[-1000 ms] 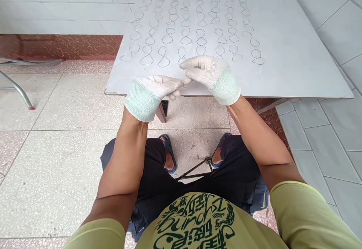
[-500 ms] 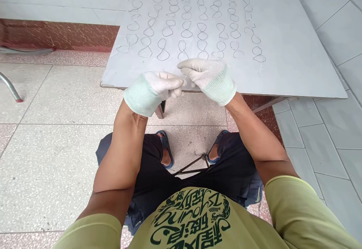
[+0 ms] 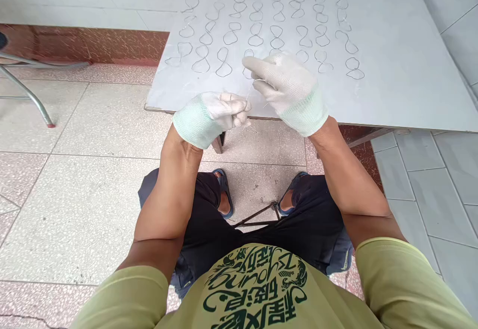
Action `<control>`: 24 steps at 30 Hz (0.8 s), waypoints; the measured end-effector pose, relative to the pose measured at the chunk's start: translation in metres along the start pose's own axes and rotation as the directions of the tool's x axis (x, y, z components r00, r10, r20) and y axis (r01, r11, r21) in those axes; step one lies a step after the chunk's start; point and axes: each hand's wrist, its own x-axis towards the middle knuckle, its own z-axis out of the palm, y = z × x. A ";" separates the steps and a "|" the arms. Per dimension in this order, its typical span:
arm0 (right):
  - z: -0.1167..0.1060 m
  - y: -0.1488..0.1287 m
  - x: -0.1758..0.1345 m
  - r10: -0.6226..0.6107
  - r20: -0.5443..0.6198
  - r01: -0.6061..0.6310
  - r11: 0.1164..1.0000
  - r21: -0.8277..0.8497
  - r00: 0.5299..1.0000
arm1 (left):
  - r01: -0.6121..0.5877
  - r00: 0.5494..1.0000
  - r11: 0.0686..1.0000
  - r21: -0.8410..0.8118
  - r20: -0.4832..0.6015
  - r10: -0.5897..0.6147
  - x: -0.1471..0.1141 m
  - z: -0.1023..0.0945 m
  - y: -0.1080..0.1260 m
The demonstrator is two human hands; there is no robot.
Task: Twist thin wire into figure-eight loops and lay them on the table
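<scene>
In a white glove with a pale green cuff, my left hand (image 3: pixel 229 110) is closed in a pinch on a thin wire (image 3: pixel 249 90). The wire rises from its fingertips and curves toward my right hand (image 3: pixel 286 87), gloved the same way. That hand's forefinger is stretched out and stands apart from the thumb, with the wire reaching into the gap. Short wire ends also show below both hands. Beyond them, figure-eight wire loops (image 3: pixel 223 62) lie in rows on the white tabletop (image 3: pixel 392 90). My right hand partly covers the nearest row.
The tabletop's front edge runs just under my hands. A tiled wall (image 3: pixel 448 10) borders the table on the right. On the left floor stands a chair's metal leg (image 3: pixel 32 97). A dark metal frame (image 3: pixel 257 217) is on the floor between my feet.
My right hand has lifted away from my left, and its fingers have parted from their pinch. My left hand keeps its pinch on the wire. The whole view has shifted slightly.
</scene>
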 end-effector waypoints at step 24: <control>0.015 -0.003 -0.002 -0.011 0.010 0.014 0.951 -0.310 1.000 | 0.014 0.990 0.993 -0.114 -0.139 -0.030 -0.001 0.000 0.001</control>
